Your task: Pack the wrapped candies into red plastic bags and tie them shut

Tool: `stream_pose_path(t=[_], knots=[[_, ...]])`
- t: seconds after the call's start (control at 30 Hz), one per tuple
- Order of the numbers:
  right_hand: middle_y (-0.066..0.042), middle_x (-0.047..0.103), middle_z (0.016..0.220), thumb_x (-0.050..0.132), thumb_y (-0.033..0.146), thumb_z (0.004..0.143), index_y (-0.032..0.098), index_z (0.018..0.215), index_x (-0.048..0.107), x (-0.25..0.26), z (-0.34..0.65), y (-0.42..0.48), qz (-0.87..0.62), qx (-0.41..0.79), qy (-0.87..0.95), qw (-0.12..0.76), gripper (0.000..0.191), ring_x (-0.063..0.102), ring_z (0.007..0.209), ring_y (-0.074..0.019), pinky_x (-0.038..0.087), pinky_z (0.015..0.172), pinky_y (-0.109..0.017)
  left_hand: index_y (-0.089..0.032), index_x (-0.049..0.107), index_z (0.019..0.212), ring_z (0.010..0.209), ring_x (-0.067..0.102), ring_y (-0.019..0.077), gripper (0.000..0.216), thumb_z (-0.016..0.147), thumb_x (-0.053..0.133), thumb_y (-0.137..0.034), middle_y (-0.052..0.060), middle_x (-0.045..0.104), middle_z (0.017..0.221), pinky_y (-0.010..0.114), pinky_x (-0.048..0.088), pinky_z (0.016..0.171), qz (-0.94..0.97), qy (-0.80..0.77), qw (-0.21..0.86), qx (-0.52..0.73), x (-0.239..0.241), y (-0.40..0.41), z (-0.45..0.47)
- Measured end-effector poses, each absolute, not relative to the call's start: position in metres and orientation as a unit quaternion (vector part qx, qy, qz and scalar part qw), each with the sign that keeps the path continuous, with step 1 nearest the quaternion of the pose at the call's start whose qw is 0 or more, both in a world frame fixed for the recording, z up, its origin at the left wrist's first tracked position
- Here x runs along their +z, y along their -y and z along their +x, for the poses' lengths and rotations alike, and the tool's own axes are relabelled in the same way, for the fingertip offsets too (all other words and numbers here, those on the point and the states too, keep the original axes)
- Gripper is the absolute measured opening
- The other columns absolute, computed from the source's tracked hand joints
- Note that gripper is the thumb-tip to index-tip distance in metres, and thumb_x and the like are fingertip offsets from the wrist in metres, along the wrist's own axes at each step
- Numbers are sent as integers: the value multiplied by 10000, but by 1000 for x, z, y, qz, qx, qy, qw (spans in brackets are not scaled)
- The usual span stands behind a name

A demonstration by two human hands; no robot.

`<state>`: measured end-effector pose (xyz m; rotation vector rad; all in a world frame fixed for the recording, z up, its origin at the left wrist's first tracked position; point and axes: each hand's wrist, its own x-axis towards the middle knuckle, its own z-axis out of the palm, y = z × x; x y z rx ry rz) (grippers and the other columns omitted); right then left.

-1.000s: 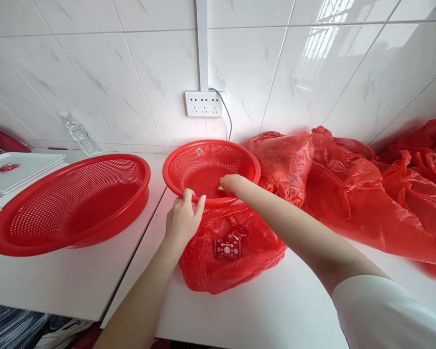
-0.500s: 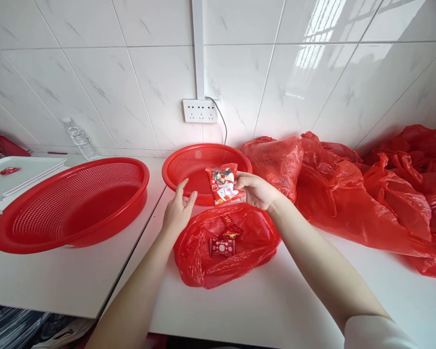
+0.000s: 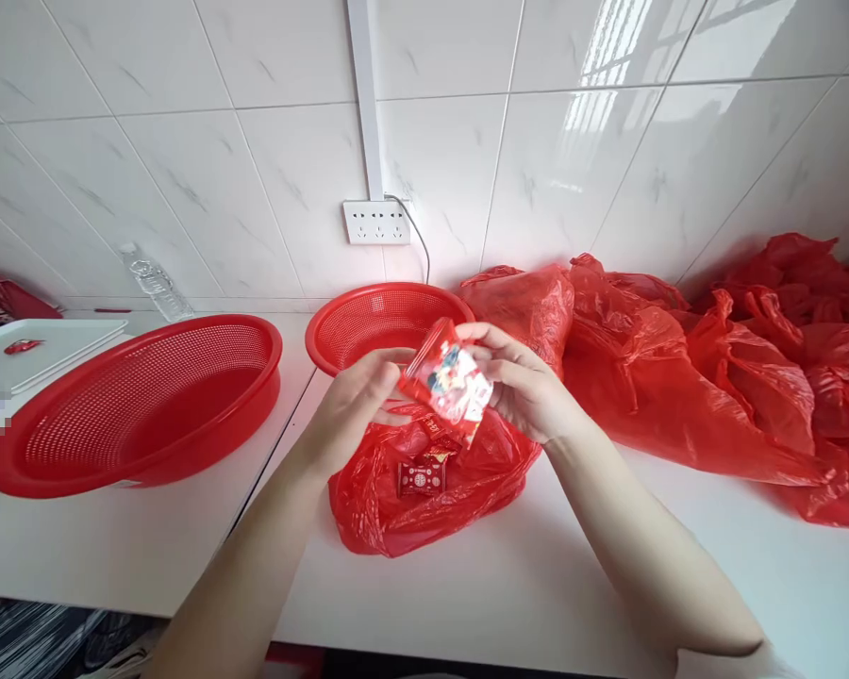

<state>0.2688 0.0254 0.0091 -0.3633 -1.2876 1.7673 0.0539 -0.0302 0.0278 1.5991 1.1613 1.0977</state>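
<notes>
A small red-and-white candy packet with a cartoon figure printed on it is held up, slightly blurred and tilted. My right hand grips its right side, fingers closed around the edge. Close to the packet's left edge is my left hand, its thumb and fingers apart; whether it touches the wrapper I cannot tell. Beneath both hands sits an open red plastic bag. Inside it lie a dark red patterned packet and a shiny red-and-gold wrapped piece, partly covered.
A round red basket stands behind my hands, and a larger red basket is to the left. Filled red bags line the right side. A white tray and a clear bottle are at the back left.
My right hand has turned the candy packet to a tilt and brought it slightly lower. My left hand has moved right, up to the packet's edge. The view has shifted a little.
</notes>
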Motion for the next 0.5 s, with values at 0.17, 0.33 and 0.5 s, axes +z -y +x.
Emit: stream_pose_path(t=[0.17,0.33,0.5], knots=[[26,655,901,654,218,799,265,1022,583,15,256,-14,-216,638,454,583,239,614,730,-109,531,692,-241,-223,561,1308,1020,694,311,703,791,581,-698,163,630,1280,409,592,798,640,-401,534,379,50,16,71],[-9,651,1135,651,148,779,251,1092,583,6,255,-19,-212,562,540,590,336,627,966,-151,521,873,-307,-203,671,1137,930,715,226,443,777,742,-451,95,719,1107,325,597,784,636,-465,460,410,52,9,89],[-30,682,1081,664,286,852,218,1066,626,4,268,-32,-218,601,606,474,228,640,932,-161,514,878,-325,-170,731,931,720,687,176,300,772,740,-423,49,735,829,272,570,628,672,-523,389,351,47,-3,69]])
